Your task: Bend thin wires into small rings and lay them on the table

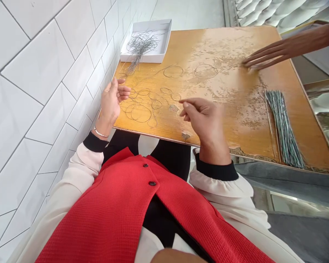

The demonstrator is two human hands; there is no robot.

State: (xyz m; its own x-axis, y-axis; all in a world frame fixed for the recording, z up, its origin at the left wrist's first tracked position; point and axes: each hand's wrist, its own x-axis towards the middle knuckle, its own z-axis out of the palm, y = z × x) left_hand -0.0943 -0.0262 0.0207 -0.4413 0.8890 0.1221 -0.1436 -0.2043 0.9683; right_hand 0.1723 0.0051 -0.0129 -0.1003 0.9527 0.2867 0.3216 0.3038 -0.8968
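My left hand point(113, 100) hovers at the table's near left edge, its fingers loosely curved and apart, with nothing plainly held. Beside it, thin dark thread point(141, 109) lies in loose, tangled loops on the wood. My right hand point(201, 117) is above the near middle of the table, thumb and forefinger pinched together. A small loop of thread point(176, 96) runs up to those fingertips, and the pinch seems to be on its end. Farther back are two rounder thread loops point(206, 70), lying flat. Part of the thread near my left fingers is hidden.
A white shallow box point(164, 42) with a tangle of thread point(142, 44) stands at the back left, by a tiled wall point(57, 120). Another person's hand point(274, 54) reaches over the worn wooden table point(224, 120). A bundle of grey-green strands point(285, 129) lies at right.
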